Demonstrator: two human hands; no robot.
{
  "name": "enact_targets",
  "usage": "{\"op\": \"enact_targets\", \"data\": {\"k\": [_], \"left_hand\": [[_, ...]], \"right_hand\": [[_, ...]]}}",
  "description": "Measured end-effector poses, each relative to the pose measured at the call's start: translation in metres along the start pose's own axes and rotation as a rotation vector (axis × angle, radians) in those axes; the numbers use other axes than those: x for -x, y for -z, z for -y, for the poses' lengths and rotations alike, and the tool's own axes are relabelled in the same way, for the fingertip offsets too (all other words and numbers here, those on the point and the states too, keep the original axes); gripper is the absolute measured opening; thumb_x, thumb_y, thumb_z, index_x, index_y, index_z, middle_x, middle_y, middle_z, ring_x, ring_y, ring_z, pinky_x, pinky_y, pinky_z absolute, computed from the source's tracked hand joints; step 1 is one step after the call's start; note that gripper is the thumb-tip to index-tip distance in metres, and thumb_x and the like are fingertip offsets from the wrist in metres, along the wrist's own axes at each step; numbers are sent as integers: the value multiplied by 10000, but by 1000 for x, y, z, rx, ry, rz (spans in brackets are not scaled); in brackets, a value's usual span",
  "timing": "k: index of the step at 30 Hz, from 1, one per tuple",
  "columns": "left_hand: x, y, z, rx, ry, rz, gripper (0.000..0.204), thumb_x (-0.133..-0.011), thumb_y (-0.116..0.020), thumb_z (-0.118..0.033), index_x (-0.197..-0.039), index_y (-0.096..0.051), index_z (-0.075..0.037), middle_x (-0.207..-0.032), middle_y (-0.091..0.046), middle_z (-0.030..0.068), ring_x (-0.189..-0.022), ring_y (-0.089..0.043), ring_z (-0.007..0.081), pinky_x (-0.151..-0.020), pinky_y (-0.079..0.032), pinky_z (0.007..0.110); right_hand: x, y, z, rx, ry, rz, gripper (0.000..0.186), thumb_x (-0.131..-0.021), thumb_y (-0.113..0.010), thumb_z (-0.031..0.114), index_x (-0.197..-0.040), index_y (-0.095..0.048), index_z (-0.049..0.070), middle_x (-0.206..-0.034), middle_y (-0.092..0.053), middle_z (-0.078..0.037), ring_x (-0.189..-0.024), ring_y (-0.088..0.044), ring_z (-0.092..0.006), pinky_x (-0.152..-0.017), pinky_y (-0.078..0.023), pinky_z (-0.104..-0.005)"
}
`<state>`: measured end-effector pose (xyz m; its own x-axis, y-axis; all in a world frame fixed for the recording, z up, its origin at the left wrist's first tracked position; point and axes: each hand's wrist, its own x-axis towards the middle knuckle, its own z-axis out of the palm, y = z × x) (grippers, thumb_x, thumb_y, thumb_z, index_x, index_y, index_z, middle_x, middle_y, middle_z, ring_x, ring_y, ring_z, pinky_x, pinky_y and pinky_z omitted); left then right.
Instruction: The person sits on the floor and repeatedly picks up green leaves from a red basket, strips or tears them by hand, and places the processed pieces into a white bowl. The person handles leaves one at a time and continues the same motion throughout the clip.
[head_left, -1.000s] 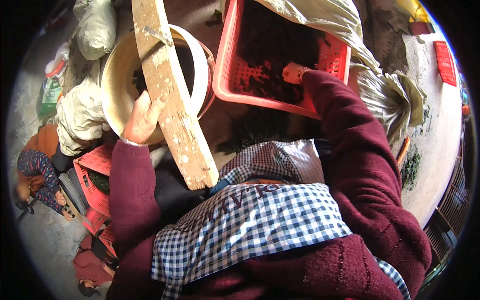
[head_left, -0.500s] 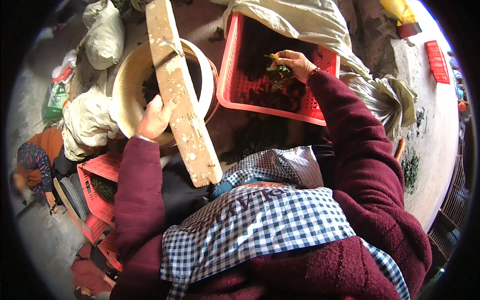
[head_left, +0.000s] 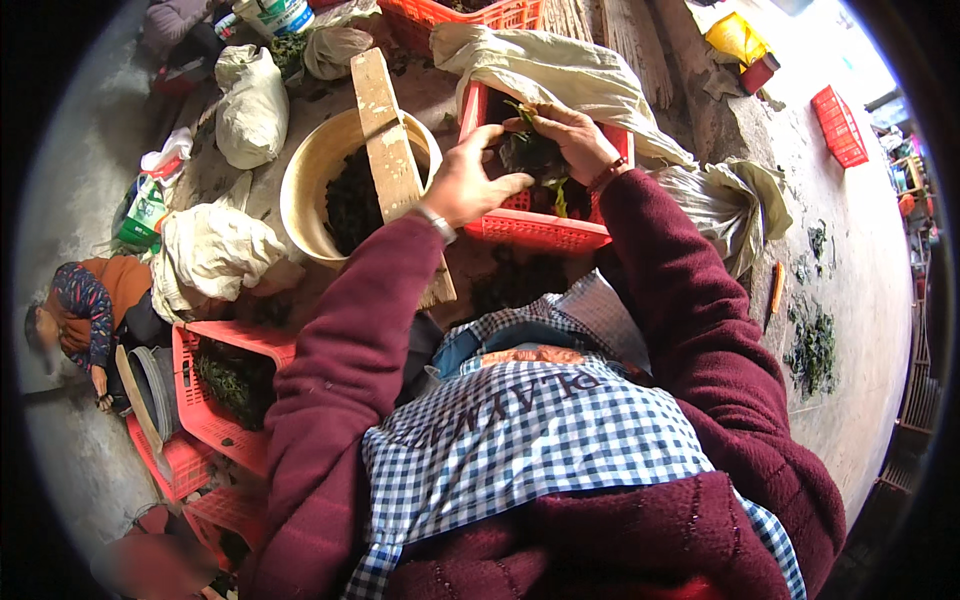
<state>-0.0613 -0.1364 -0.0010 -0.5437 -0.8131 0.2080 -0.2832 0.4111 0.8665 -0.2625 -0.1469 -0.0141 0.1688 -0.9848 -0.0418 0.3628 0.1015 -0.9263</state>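
Over the red perforated crate, my right hand is closed on dark green, seaweed-like leaves with a yellowish tip. My left hand reaches over the crate's left side, its thumb and fingers spread around the near side of the leaves. Whether its fingertips touch them I cannot tell. Beneath my left wrist, a worn wooden board lies across a round cream tub. Dark leafy matter fills part of the tub. More lies inside the crate, mostly in shadow.
A pale cloth sack drapes over the crate's far edge. Several red crates stand at the left, near a co-worker. White sacks lie beyond the tub. An orange-handled tool and scattered dark leaves are at the right.
My left hand has let go of the board and moved right, beside my right hand. My right hand has shifted slightly left with the leaves. The view has shifted too.
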Motion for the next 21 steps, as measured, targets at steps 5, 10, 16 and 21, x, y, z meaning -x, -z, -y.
{"op": "enact_targets", "data": {"k": [5,10,16,21], "left_hand": [[-6,-15,14,-51,166,-130,251,-833,-636,-84,-1061,-602,14,-930,-649,45,-825,-606,127,-738,-498,267],[3,8,30,954,470,-161,100,-866,-583,-127,-953,-592,-78,-875,-607,28,-752,-619,160,-622,-551,343],[4,9,22,1028,408,-3,216,-871,-550,-79,-1082,-594,-66,-962,-633,48,-750,-611,146,-640,-549,315],[4,1,15,904,399,96,291,-868,-515,-12,-1157,-543,-9,-990,-633,71,-774,-619,141,-708,-539,278]], "right_hand": [[15,-1,-16,162,50,-124,208,-862,-612,129,-1044,-622,29,-897,-642,1,-744,-582,-61,-600,-474,-203],[11,30,-10,113,-35,-320,203,-909,-527,138,-1083,-565,42,-956,-669,-40,-728,-573,-49,-501,-385,-166],[13,33,2,-42,-137,-216,239,-926,-499,244,-1001,-644,69,-902,-685,-34,-751,-608,-76,-565,-432,-212],[21,9,1,391,-195,-2,436,-893,-508,471,-941,-674,71,-847,-664,1,-719,-577,-77,-641,-456,-235]]}}
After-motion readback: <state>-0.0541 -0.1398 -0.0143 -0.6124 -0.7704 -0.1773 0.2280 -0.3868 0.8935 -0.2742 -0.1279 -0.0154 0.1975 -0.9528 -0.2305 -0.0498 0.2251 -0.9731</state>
